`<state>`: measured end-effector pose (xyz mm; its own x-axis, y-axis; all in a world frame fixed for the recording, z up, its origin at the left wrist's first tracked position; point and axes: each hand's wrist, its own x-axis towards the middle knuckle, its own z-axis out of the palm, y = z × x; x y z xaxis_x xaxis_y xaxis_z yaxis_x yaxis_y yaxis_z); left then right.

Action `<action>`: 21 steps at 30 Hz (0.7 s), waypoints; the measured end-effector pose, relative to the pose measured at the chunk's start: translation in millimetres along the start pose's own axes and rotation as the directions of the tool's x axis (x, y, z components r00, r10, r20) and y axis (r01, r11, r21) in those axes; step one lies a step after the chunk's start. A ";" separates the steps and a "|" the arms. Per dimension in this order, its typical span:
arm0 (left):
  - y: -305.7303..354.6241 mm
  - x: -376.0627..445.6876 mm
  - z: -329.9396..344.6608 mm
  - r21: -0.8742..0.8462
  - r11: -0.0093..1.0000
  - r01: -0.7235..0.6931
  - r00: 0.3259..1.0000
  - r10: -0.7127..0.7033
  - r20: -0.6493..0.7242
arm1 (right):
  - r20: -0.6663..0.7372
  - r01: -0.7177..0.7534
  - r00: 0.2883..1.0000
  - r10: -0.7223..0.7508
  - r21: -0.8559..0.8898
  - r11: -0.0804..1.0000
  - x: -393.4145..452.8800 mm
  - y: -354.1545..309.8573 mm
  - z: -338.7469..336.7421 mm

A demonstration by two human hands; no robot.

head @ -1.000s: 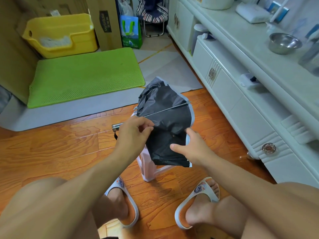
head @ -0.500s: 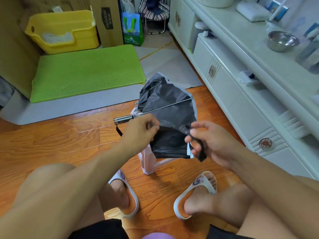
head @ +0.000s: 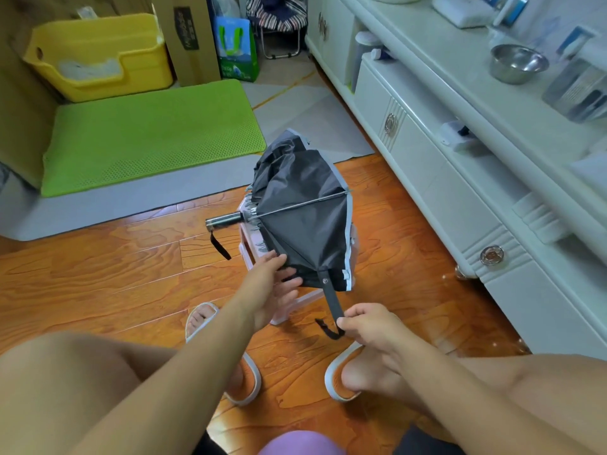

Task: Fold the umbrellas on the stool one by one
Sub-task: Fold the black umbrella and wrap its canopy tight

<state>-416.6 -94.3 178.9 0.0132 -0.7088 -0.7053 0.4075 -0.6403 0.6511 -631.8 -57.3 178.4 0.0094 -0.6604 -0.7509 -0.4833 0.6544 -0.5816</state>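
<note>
Head view: right hand [head: 368,326] pinches the strap [head: 332,302] taut; left hand [head: 274,284], fingers spread, steadies the umbrella [head: 305,218] on the stool [head: 249,247]. Wrap evenly around gathered pleats.

No text can be read: the dark label on the cardboard box [head: 186,27] and the print on the green bag [head: 235,49] are too blurred.

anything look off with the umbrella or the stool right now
Nothing looks damaged or spilled. The umbrella lies loosely bunched across the stool, overhanging it, one bare rib crossing the cloth. Its strap is pulled out straight, pinched by the right hand, while the left hand touches the cloth's near edge.
</note>
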 end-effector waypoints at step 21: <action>-6.2 25.0 9.7 -0.148 0.986 -0.079 0.975 0.045 -0.218 | -0.358 0.179 0.933 0.011 0.491 0.852 62.4 -43.5 0.8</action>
<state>-427.7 -110.9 159.9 0.2301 -0.6555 -0.7193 0.5355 -0.5319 0.6560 -609.5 -126.6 156.7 -0.3101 -0.7416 -0.5949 0.0199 0.6205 -0.7839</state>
